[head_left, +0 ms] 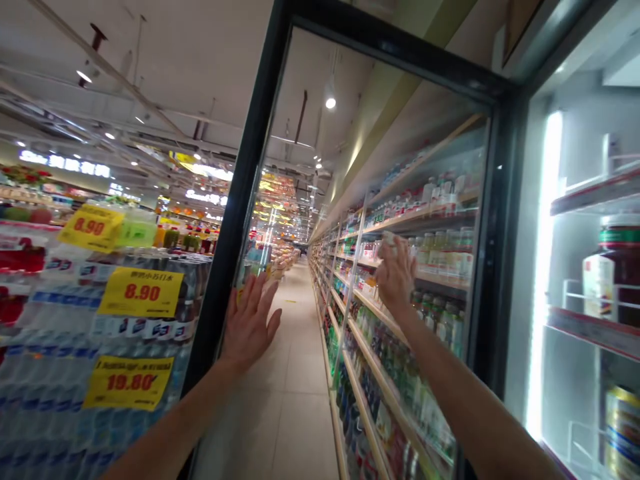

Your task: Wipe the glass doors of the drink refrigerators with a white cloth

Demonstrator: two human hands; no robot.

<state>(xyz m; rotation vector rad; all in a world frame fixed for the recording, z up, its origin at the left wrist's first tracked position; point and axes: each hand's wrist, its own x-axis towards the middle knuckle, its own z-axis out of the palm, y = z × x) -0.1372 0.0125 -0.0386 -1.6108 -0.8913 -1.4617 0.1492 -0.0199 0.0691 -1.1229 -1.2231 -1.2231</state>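
Note:
A glass cooler door with a dark frame (260,127) stands swung out in front of me. My left hand (247,323) lies with fingers stretched and spread at the door's left side, by the frame edge. Farther right, my right hand (397,273) is raised at the glass pane (320,167), its fingers bent and somewhat blurred. A pale, whitish patch shows at those fingertips, and its kind cannot be made out. Through the pane appear long shelves of bottled drinks (440,253).
At right is the lit cooler interior, with a light strip (545,267), wire-fronted shelves (590,330) and a dark bottle (620,267). Stacked water packs (45,360) with yellow price signs (140,292) stand at left. A tiled aisle (295,347) runs ahead beyond the glass.

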